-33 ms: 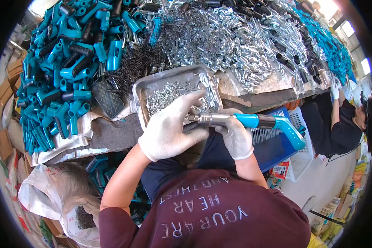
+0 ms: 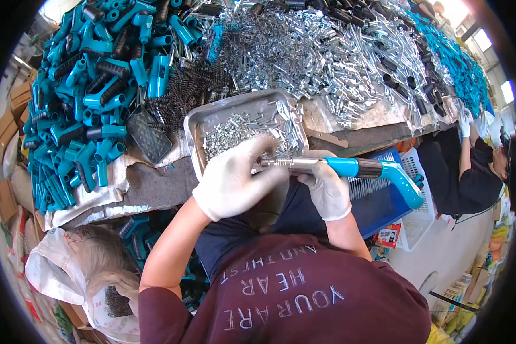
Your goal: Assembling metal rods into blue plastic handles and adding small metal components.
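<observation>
Here, two gloved hands work on a blue-handled tool just in front of a tray of small metal parts.

Far to the left of the grip lies a heap of teal plastic handles (image 2: 92, 97), kept within arm's reach on the table (image 2: 155, 186); the metal tray (image 2: 196, 123) sits right above the hands, seemingly so that the silver pins (image 2: 235, 129) in it can be picked without stretching. The left hand (image 2: 235, 180) curls closed around the tool's silver barrel tip, its fingers pinching there, though whether a pin is between them I cannot tell. The right hand (image 2: 327, 192) is wrapped shut under the tool (image 2: 350, 167), holding it level, its curved teal handle pointing off right. Beyond, bright metal parts (image 2: 327, 51) cover the table.
</observation>
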`<state>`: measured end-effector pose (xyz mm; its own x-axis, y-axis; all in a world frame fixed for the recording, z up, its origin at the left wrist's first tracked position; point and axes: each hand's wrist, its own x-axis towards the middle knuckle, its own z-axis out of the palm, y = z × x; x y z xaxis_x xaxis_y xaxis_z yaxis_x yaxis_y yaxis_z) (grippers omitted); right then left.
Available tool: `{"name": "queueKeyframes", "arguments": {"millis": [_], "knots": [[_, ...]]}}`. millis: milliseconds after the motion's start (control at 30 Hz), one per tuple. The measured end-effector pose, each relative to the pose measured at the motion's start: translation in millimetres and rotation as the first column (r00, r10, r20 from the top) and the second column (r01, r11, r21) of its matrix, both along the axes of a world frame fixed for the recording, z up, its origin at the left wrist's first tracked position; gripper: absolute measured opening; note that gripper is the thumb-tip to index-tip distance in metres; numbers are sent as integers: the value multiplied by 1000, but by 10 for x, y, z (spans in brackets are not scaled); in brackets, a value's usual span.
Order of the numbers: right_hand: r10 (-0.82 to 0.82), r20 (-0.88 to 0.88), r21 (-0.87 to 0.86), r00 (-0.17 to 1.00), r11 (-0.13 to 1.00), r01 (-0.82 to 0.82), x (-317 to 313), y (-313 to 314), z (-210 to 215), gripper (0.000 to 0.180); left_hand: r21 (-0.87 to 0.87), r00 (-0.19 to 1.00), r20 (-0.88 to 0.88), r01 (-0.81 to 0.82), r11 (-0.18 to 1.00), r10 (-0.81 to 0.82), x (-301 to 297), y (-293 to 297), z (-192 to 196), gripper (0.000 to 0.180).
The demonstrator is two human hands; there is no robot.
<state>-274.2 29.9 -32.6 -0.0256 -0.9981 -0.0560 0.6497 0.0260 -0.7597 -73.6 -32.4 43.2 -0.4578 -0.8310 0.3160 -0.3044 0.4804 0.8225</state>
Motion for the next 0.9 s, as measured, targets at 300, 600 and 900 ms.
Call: {"name": "queueKeyframes", "arguments": {"millis": [300,600,900], "knots": [[-51,-66,74,997,996,56,23,37,-36,24,514,858,361,143,846,-364,58,-106,-57,52],[159,-319,-49,934,982,-184,37,42,117,7,738,777,-11,430,519,-629,-41,19,-182,46],[-86,-780,-208,620,970,-126,152,244,66,12,409,971,55,189,893,-231,-178,658,-1055,17]]}}
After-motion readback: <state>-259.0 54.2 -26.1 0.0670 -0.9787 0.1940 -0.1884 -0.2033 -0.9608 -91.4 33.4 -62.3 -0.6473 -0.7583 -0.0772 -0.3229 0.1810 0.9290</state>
